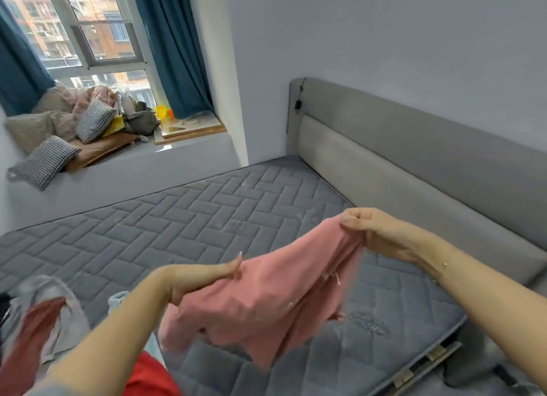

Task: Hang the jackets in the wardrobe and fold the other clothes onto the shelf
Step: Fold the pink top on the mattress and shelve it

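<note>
A pink garment (266, 301) hangs stretched between both my hands above the grey quilted mattress (183, 227). My left hand (201, 280) grips its left edge, thumb up. At the upper right corner of the cloth, my right hand (376, 235) pinches it. The lower part of the garment droops toward the mattress. A pile of other clothes lies at the lower left: a grey garment (59, 307) with a dusty red one (32, 336) on it, a pale blue piece (118, 299) and a bright red one (148, 378). No wardrobe or shelf is in view.
A grey padded headboard (414, 170) runs along the right wall. The window seat (133, 170) at the back left holds checked cushions (47, 161), bedding and bags. Blue curtains (177, 46) frame the window. The bed frame's slats (429, 363) show at the mattress's near right corner.
</note>
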Demonstrator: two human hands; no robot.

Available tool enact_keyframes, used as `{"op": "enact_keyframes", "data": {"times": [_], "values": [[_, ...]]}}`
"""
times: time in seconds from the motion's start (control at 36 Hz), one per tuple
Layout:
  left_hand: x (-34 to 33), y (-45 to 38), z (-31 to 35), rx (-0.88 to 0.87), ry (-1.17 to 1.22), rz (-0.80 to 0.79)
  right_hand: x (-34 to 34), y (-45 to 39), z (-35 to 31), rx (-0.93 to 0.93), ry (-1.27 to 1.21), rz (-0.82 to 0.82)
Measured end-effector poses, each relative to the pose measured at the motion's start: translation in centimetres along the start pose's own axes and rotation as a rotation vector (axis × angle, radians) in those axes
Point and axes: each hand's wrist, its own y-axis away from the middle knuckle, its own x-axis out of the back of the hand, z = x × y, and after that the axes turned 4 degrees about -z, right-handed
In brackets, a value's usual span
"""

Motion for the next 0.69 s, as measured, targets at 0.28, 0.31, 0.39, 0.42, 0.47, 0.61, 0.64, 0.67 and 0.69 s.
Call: {"op": "enact_keyframes", "data": {"times": [0.28, 0.31, 0.39, 0.42, 0.47, 0.61, 0.64, 0.67, 0.69], "values": [[0.3, -4.7, -2.1, -0.506, 0.745, 0.115, 0.6, -0.5, 1.0, 0.112, 0.467, 0.031], [0.7, -3.9, -1.1, -0.6, 0.733, 0.092, 1.2, -0.4, 1.4, 0.081, 0.496, 0.058], [0.4, -1.6, 1.7, -0.755, 0.619, 0.061, 1.7, -0.5, 2.8, -0.081, 0.67, 0.201], [0.2, -1.0, 2.3, -0.776, 0.579, 0.035, 1.7, -0.5, 3.1, -0.152, 0.74, 0.228], [-0.3, -0.2, 3.0, -0.785, 0.51, -0.03, 1.7, -0.7, 3.6, -0.28, 0.91, 0.208], [-0.9, 0.5, 3.2, -0.7, 0.482, -0.155, 1.3, 0.6, 3.8, -0.441, 0.402, -0.099], [-0.7, 0.5, 2.8, -0.66, 0.517, -0.132, 1.5, 0.8, 3.7, -0.456, 0.212, -0.088], [-0.5, 0.4, 2.3, -0.617, 0.541, -0.119, 1.7, 1.0, 3.6, -0.448, 0.111, -0.055], [-0.2, 0.4, 1.9, -0.582, 0.559, -0.134, 2.0, 1.2, 3.5, -0.419, 0.095, -0.025]]}}
